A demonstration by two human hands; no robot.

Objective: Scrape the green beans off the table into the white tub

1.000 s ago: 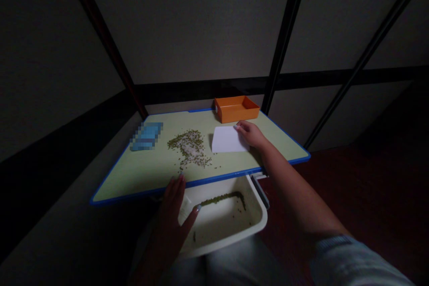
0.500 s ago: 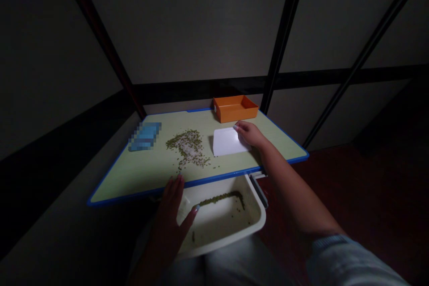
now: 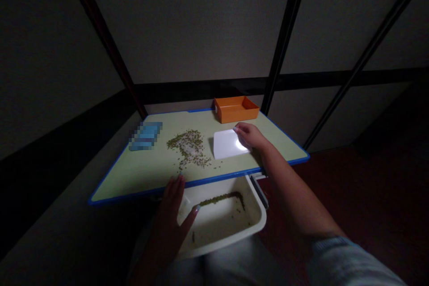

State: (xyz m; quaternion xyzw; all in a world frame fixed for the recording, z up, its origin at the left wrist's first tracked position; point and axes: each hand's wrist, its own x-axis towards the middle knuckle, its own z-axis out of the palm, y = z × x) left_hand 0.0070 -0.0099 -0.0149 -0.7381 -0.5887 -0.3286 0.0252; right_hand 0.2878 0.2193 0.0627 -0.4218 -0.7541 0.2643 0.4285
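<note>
My right hand (image 3: 248, 135) pinches the upper right edge of a thin white plastic sheet (image 3: 228, 144), which stands tilted on the table, with a bright glare near its right side. To the left of the sheet lies a loose pile of small green beans mixed with white grains (image 3: 188, 146). My left hand (image 3: 174, 212) is spread over the left side of a white tub (image 3: 231, 231), its fingertips at the table's front edge and its thumb stretched over the tub. Inside the tub, green beans (image 3: 221, 197) lie in a strip along the far side.
The small table (image 3: 134, 181) has a pale green top and a blue rim. At the back right stands an orange open box (image 3: 236, 114). A blurred-out blue item (image 3: 145, 136) lies at the left. Dark panelled walls rise behind the table.
The white sheet has tilted slightly, its lower edge a little nearer to me and its glare larger. My left hand keeps its place.
</note>
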